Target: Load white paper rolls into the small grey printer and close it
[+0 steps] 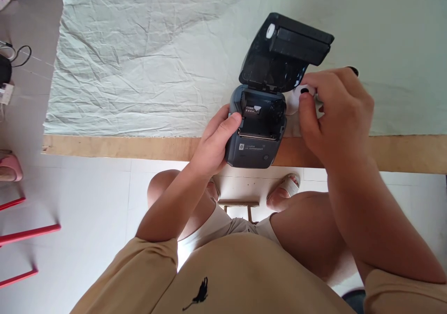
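My left hand point(218, 137) grips a dark grey portable label printer point(254, 149) by its left side, thumb on the rim of the open compartment. The printer's black lid point(279, 53) is swung up and away from me. Inside the compartment, a small label with printed characters shows, and no roll is visible there. Just right of the printer, my right hand point(335, 111) pinches a small white roll point(294, 102) between thumb and fingers. That roll is partly hidden behind the fingers and the lid.
A wrinkled pale green cloth point(139, 63) covers the table, whose bare wooden front edge point(122, 147) runs below the printer. Red metal legs point(31, 234) stand on the tiled floor at left. Cables point(21, 56) lie farther up that side.
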Demonstrator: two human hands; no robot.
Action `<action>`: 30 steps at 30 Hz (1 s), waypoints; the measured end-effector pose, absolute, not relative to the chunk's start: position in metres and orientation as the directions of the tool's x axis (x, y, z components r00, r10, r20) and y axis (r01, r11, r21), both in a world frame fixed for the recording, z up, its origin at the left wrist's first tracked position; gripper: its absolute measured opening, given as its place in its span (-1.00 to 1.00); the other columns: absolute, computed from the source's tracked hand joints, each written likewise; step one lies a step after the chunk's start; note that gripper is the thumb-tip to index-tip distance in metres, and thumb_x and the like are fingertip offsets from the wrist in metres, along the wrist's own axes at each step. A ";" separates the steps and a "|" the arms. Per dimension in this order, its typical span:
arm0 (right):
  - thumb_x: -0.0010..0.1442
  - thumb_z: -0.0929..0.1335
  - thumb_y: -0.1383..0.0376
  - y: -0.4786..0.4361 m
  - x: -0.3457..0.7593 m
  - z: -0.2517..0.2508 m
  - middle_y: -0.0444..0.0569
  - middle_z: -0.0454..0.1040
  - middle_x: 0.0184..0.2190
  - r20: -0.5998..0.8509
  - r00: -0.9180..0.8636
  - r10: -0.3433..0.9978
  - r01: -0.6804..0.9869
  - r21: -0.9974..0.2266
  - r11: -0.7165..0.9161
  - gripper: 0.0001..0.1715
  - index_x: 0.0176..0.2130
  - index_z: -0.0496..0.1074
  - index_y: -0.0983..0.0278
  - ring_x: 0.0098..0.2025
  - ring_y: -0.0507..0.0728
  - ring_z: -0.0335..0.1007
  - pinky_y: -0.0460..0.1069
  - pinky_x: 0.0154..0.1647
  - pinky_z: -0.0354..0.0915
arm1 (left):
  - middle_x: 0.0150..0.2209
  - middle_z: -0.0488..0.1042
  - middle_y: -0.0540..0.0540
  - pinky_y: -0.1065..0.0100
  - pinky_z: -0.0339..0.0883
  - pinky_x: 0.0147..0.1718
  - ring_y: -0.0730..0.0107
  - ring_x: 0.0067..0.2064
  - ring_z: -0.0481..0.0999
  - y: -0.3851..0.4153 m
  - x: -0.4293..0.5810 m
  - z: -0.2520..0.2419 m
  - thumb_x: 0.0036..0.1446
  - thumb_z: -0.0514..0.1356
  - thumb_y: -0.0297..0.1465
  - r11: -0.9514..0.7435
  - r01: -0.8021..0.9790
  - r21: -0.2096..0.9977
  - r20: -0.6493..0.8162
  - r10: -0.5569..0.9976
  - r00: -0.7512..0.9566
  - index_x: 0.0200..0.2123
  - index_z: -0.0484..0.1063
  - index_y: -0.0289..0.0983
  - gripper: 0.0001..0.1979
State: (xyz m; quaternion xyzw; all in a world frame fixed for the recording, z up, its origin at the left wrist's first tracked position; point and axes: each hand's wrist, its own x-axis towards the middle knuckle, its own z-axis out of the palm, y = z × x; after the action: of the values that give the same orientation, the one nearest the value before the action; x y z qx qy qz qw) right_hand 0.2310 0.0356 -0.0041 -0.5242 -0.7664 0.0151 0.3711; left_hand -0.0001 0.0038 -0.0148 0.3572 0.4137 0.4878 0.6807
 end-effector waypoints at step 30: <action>0.20 0.50 0.34 0.038 0.250 -0.007 -0.03 0.67 0.05 0.287 -0.246 0.926 0.731 -0.572 0.371 -0.36 0.21 0.41 -0.02 -0.13 0.21 0.71 0.14 -0.12 0.63 | -0.36 0.65 -0.02 0.22 0.55 -0.33 0.19 -0.25 0.73 0.005 0.000 -0.014 0.35 0.42 0.22 0.267 -0.371 0.890 -0.214 0.961 0.178 -0.09 0.63 -0.13 -0.47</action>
State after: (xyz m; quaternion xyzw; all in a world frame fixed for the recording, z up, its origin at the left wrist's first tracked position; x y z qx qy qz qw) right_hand 0.2504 0.0383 -0.0070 -0.5365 -0.7722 0.1629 0.2988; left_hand -0.0003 0.0050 -0.0140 0.3562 0.4141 0.4897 0.6797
